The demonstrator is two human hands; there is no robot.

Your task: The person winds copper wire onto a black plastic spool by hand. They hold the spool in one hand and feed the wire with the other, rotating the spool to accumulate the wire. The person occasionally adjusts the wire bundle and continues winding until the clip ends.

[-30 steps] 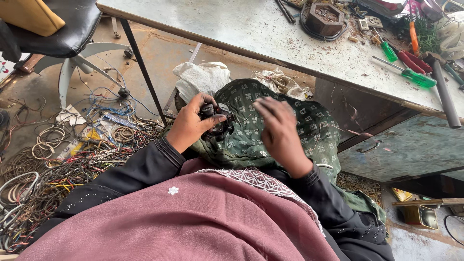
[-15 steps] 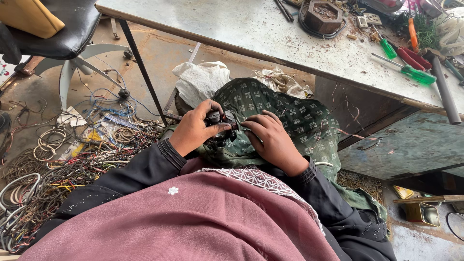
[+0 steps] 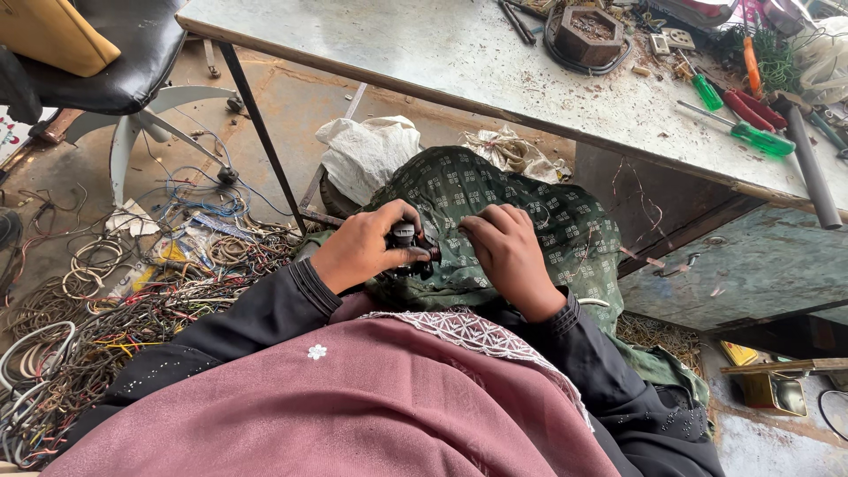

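Head view, looking down at the lap: left hand (image 3: 358,250) is clenched around a small dark metal part (image 3: 409,246), thumb and fingers wrapped over it, only its top and right end showing. Part sits over the lap, on the green patterned cloth (image 3: 530,212) that covers the knees. Right hand (image 3: 508,252) is just right of the part, fingers curled, fingertips (image 3: 468,228) down at the part's right end; looks like pinching at it, but can't tell whether it actually grips anything, the contact is hidden. Both wrists in black sleeves (image 3: 265,309), mauve shawl (image 3: 353,406) with a white lace edge fills the near frame

Left of the lap, on the floor: big tangle of scrap wire (image 3: 115,309), mixed colours, some wound in loose coils. Far left: black office chair (image 3: 132,62) on a white star base, a tan cushion on its seat

Beyond the knees: crumpled white bag (image 3: 367,155) and a wad of pale rag (image 3: 512,152) on the floor under the table edge

Far side: worn grey metal worktable (image 3: 424,53), running left to right. On its right part: dark octagonal housing (image 3: 596,26) ringed by a black cable, two green-handled screwdrivers (image 3: 751,137), red-handled tool (image 3: 751,110) between them, grey pipe (image 3: 808,163) at the far right edge. Below the table to the right: grey-green drawer front (image 3: 751,265)
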